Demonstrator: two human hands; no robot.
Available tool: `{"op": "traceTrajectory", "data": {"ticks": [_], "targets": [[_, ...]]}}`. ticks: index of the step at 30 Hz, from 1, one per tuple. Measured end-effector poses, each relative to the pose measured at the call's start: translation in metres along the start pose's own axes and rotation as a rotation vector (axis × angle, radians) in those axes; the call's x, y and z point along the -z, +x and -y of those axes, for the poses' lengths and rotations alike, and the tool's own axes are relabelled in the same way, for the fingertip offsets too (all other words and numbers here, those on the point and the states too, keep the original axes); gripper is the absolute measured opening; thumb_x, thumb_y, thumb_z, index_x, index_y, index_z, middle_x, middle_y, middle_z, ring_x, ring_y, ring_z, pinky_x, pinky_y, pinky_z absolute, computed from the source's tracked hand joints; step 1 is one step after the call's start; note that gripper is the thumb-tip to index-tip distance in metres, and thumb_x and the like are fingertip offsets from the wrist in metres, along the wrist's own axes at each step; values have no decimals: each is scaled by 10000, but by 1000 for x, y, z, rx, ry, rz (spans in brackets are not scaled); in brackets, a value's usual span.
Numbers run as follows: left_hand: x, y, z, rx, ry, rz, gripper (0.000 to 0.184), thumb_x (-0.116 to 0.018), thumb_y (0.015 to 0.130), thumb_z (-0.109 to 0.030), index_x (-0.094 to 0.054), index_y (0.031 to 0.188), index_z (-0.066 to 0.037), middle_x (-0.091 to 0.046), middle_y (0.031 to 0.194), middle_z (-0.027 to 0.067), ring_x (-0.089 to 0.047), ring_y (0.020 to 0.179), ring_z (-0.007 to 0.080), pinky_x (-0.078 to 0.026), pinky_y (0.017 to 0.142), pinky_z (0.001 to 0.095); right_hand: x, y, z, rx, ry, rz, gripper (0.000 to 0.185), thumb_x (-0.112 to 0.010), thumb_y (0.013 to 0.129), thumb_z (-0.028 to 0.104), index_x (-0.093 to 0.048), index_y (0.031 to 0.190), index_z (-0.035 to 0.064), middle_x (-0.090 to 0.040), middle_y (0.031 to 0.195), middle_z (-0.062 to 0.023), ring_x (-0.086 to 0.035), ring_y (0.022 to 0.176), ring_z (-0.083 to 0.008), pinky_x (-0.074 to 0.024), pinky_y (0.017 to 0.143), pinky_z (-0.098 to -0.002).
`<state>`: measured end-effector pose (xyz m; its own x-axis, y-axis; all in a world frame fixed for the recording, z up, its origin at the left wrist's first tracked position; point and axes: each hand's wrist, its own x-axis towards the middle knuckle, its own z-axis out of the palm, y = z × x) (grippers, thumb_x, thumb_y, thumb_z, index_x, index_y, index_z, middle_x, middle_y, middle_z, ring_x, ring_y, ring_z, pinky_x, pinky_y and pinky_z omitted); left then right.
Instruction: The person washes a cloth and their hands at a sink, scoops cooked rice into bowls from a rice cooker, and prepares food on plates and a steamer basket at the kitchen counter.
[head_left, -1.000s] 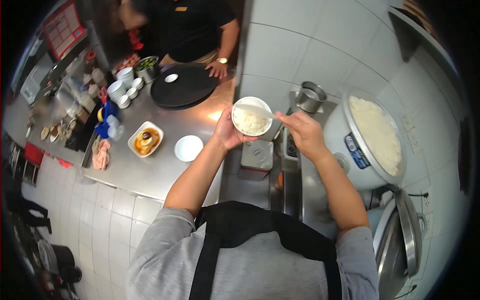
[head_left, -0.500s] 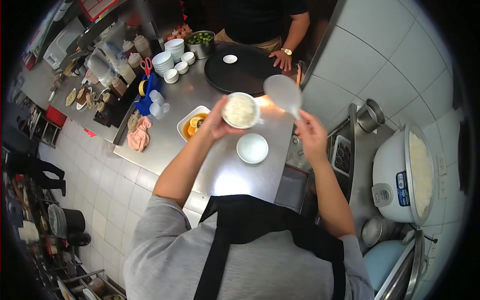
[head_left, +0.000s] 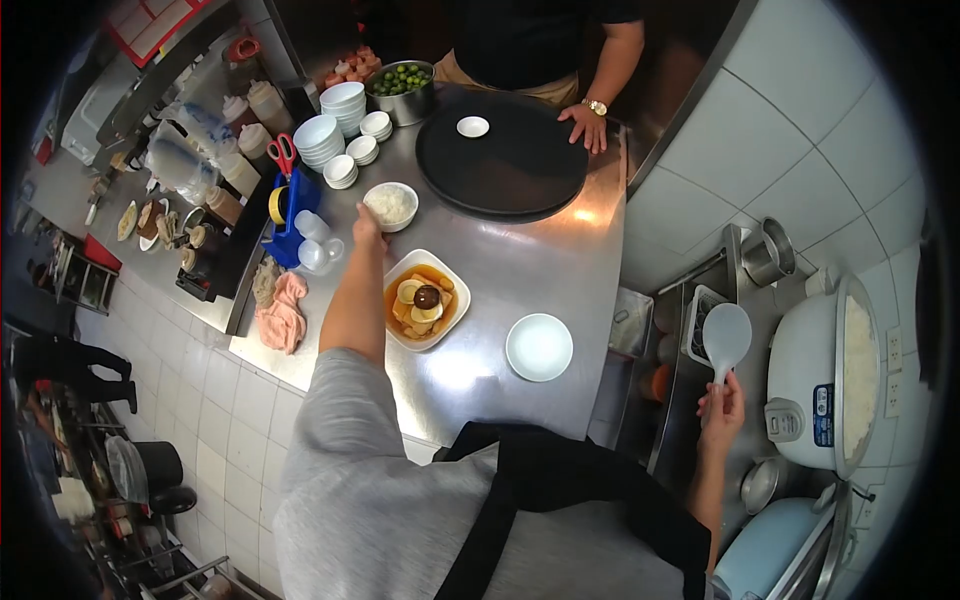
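Note:
My left hand (head_left: 369, 232) reaches across the steel counter, its fingers closed on the near rim of a small white bowl of rice (head_left: 391, 206). Whether the bowl rests on the counter or hangs just above it, I cannot tell. My right hand (head_left: 722, 412) grips the handle of a pale rice paddle (head_left: 727, 335), off to the right near the rice cooker (head_left: 800, 375). Beside my left forearm stands a square white dish (head_left: 460, 315) with brown broth, pale pieces and a dark round cap. A white bowl (head_left: 539, 348) sits right of it.
A co-worker's hand (head_left: 586, 128) touches the large black round tray (head_left: 470, 180), which carries a tiny white dish (head_left: 473, 127). Stacked bowls (head_left: 320, 142), a pot of green limes (head_left: 401, 90), a blue tape dispenser (head_left: 290, 215) and a pink cloth (head_left: 283, 313) line the counter's left side.
My left hand has carried the rice bowl leftward, away from above the white bowl. My right hand has swung right and down with the paddle. The view has shifted slightly.

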<state>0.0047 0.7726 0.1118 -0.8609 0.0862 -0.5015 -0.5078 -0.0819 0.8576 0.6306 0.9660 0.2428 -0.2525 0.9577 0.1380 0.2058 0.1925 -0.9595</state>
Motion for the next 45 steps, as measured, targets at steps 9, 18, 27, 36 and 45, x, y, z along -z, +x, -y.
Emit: {"op": "traceTrajectory", "data": {"ticks": [9, 18, 27, 36, 45], "targets": [[123, -179, 74, 56, -101, 21, 534, -331, 894, -575, -317, 1230, -159, -466, 943, 103, -511, 739, 225, -470, 631, 344, 20, -33, -15, -106, -23, -36, 352, -542, 889, 165, -487, 1214, 42, -565, 867, -33, -502, 616, -52, -395, 502, -171], [76, -219, 77, 175, -465, 310, 515, -294, 912, -550, -268, 1305, -219, -295, 1242, 178, -425, 1079, 376, -448, 855, 472, 24, -65, -4, -198, 5, -5, 343, -545, 887, 175, -486, 1197, 40, -564, 852, -23, -508, 641, -51, -408, 519, -177], [46, -144, 103, 100, -443, 572, 867, -467, 812, -619, -208, 1288, 58, -383, 1232, 203, -519, 986, 338, -459, 892, 413, 77, -62, 11, -146, -8, -11, 367, -523, 892, 127, -461, 1248, 63, -574, 866, -30, -533, 653, -69, -436, 544, -195], [-17, -271, 172, -816, 841, 529, 375, -607, 787, -147, -463, 1112, -27, -576, 974, 126, -576, 838, 284, -452, 810, 363, 273, 114, 143, 520, -1352, -559, 226, -490, 833, 139, -645, 994, 171, -614, 854, -52, -576, 842, -228, -377, 733, -418], [-59, -383, 171, 41, 317, 480, 420, -517, 753, -83, -418, 1161, -64, -544, 1055, 134, -558, 889, 282, -479, 664, 397, 455, 245, 92, 322, -1991, -441, 211, -492, 802, 135, -673, 902, 176, -613, 887, -9, -539, 935, -181, -320, 830, -463]]}}
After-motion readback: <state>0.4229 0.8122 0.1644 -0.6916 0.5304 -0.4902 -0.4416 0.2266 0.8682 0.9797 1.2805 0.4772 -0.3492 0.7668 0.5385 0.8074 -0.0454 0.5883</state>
